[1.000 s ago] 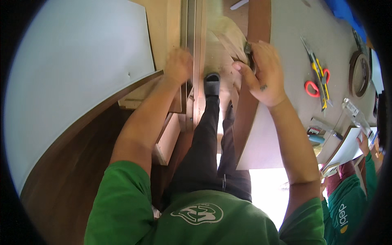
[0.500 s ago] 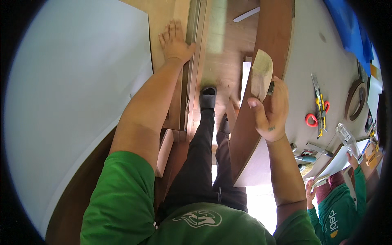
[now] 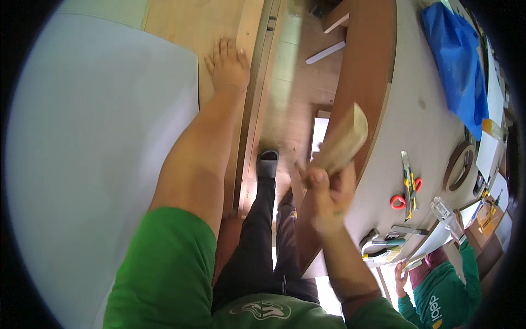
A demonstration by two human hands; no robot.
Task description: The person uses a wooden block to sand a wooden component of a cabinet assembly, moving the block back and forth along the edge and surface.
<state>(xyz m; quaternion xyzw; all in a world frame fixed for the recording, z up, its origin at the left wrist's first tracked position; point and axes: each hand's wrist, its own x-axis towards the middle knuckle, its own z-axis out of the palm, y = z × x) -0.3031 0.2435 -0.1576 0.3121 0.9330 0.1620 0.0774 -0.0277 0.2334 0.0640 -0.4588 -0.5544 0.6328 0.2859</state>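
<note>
I am resting the left hand (image 3: pixel 227 68) flat, fingers spread, on the pale wood panel (image 3: pixel 181 24), beside the white sheet (image 3: pixel 109 137); I am clamping the right hand (image 3: pixel 331 197) around a tan piece (image 3: pixel 346 140), thumb lying at its near end; through the head view I am seeing that piece blurred, its free end pointing forward and right in front of the red-brown board (image 3: pixel 370 55); red-handled scissors (image 3: pixel 392 200) and a yellow knife (image 3: pixel 408 189) are lying together on the grey tabletop (image 3: pixel 408 115), near a brown ring (image 3: pixel 448 171)

Passage opens over the floor (image 3: pixel 298 79) at upper centre; legs (image 3: pixel 256 230), the right hand (image 3: pixel 331 196) and its tan piece (image 3: pixel 343 143) obstruct lower down.
</note>
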